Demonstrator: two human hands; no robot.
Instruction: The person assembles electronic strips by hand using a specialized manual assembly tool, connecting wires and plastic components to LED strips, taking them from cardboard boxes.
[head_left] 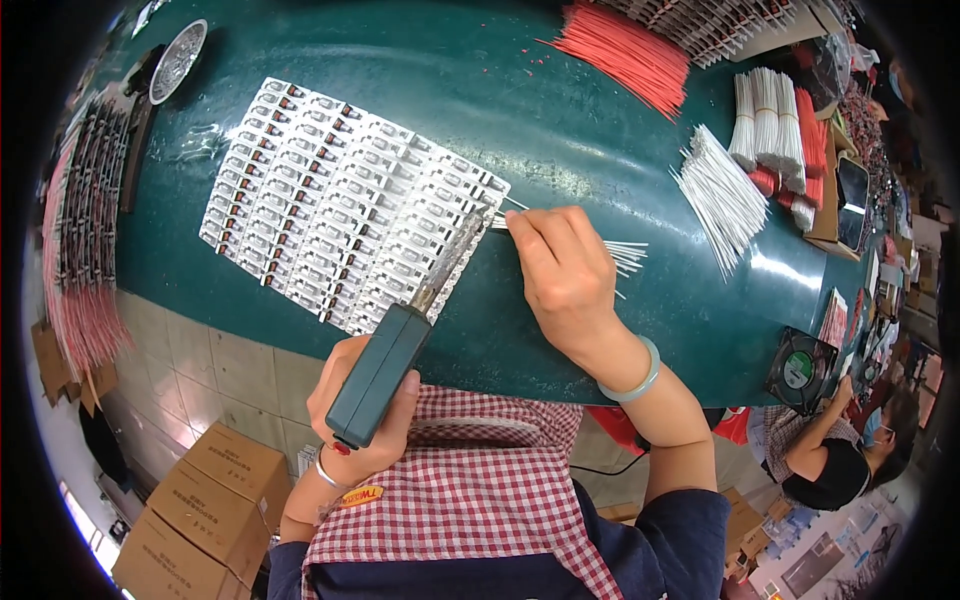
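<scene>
1. Tool, green-handled, sits wrapped in the left hand, fingers curled round the grip, its metal shaft running up and away along the sheet's right edge.
2. Over to the right hand: a narrow pinch, thumb and forefinger close on thin white wires, their tails fanning out to the right beneath the palm.
3. And the component sheet, white with rows of small parts! It lies flat on the green table, left of the right-hand pinch and beyond the left-hand grip, its far right corner just beside those fingertips. Whether the shaft touches it, I cannot tell.
4. Farther right of the pinch, loose white wires lie piled; beyond it, a red wire heap.
</scene>
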